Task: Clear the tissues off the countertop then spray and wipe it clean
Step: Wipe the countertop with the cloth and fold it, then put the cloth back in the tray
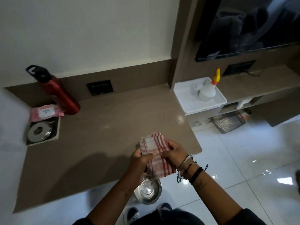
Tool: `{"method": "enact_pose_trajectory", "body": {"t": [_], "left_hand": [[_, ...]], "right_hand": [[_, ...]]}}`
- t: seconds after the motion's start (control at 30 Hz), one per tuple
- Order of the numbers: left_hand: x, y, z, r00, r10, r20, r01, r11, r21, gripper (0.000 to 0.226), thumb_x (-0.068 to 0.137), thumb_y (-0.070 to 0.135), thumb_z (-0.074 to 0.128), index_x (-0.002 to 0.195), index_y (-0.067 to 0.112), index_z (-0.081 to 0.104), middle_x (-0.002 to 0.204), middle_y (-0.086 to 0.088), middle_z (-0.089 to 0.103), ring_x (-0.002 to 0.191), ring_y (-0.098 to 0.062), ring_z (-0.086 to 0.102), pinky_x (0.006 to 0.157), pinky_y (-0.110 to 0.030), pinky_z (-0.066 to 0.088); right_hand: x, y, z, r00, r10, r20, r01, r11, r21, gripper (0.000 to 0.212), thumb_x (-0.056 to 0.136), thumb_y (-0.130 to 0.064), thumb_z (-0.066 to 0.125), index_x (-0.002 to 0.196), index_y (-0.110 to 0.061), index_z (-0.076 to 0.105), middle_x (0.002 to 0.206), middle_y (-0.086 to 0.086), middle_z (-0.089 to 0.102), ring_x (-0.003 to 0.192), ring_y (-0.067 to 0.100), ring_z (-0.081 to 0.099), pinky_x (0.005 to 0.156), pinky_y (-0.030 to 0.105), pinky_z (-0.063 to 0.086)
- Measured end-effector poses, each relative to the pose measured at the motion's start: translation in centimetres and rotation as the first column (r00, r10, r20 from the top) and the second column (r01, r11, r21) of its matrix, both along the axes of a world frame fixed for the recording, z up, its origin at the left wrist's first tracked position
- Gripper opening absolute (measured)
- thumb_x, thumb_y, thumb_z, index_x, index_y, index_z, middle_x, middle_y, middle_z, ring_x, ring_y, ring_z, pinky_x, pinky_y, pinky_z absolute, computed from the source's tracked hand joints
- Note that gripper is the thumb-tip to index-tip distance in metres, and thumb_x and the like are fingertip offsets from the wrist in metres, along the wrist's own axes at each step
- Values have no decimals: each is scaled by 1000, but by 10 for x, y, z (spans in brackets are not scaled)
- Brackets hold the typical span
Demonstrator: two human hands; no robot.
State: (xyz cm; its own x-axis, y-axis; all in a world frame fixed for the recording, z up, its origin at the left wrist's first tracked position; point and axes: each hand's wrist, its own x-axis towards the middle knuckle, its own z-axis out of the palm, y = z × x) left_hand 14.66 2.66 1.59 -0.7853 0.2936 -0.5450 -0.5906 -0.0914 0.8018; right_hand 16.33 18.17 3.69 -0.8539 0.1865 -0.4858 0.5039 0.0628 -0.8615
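A red-and-white checked cloth (154,153) is held folded between both hands above the front right part of the brown countertop (105,127). My left hand (141,159) grips its left side and my right hand (175,151) grips its right side. A white spray bottle with a yellow and red nozzle (211,88) stands in a white tray (203,108) on the lower shelf to the right. On the floor below my hands sits a small metal bin (149,190) with a clear liner and white tissues inside.
A red metal bottle with a black cap (60,93) stands at the back left, next to a pink wipes pack (46,112) and a steel lid in a recess (39,131). A wall socket (99,87) is behind. A television (251,26) hangs at upper right.
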Motion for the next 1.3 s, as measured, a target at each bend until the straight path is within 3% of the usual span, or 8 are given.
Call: {"method": "enact_pose_trajectory", "body": {"t": [0.13,0.33,0.6,0.77,0.9,1.0,1.13,1.3], "left_hand": [[-39,50,10,999,-1,-33,0,999,-36,39,82,-3,64,120,8,62,114,-19,71,104,-37,68,91,-54,55],[-131,172,0,999,-50,0,49,990,-131,37,83,-2,58,118,9,65,112,-15,72,103,-31,69,93,-50,55],[-276,342,-69,999,31,14,-24,940,-339,38,80,-5,48,115,7,59,114,-18,68,104,-35,65,90,-47,57],[-297,365,-86,987,3,160,57,929,-365,42,89,4,42,126,18,54,126,-11,63,82,-16,62,44,-17,49],[-294,340,-83,991,-95,92,122,922,-366,33,93,10,47,124,12,58,120,-15,66,107,-28,64,84,-33,54],[-279,282,-68,978,-179,-104,111,876,-469,29,90,24,56,115,10,64,116,-12,70,105,-23,65,91,-34,52],[-252,122,-61,877,-313,-364,-127,580,-805,43,83,42,53,112,14,68,108,-7,73,99,-24,67,89,-32,52],[-195,-107,-74,869,-268,-416,-325,325,-888,47,86,42,47,104,4,67,101,-17,70,93,-36,67,87,-35,45]], "right_hand": [[-25,44,1,993,-94,-70,98,993,59,39,75,7,66,104,-18,67,103,12,72,96,31,67,85,45,56],[-111,154,-13,961,-217,-171,253,941,227,37,72,2,72,102,-19,66,83,-13,65,73,-2,59,52,4,45],[-262,282,-98,969,-236,-78,248,922,299,21,89,-19,59,108,-20,67,95,3,70,87,21,63,78,29,47],[-296,295,-140,997,20,72,-51,884,466,16,92,-16,53,99,-8,64,89,19,67,85,34,63,68,26,40],[-276,286,-146,996,61,72,-92,789,608,34,84,-1,54,117,-7,62,106,22,61,97,35,55,79,25,40],[-259,264,-124,999,-27,-33,43,713,699,41,75,7,54,115,1,63,106,27,60,98,39,53,86,37,44],[-250,191,-79,964,47,-261,158,688,708,29,78,4,58,107,4,64,112,27,63,106,42,56,91,43,45],[-246,17,-45,881,303,-363,-8,777,630,13,79,3,63,90,-1,68,88,20,68,77,38,64,71,40,52]]}}
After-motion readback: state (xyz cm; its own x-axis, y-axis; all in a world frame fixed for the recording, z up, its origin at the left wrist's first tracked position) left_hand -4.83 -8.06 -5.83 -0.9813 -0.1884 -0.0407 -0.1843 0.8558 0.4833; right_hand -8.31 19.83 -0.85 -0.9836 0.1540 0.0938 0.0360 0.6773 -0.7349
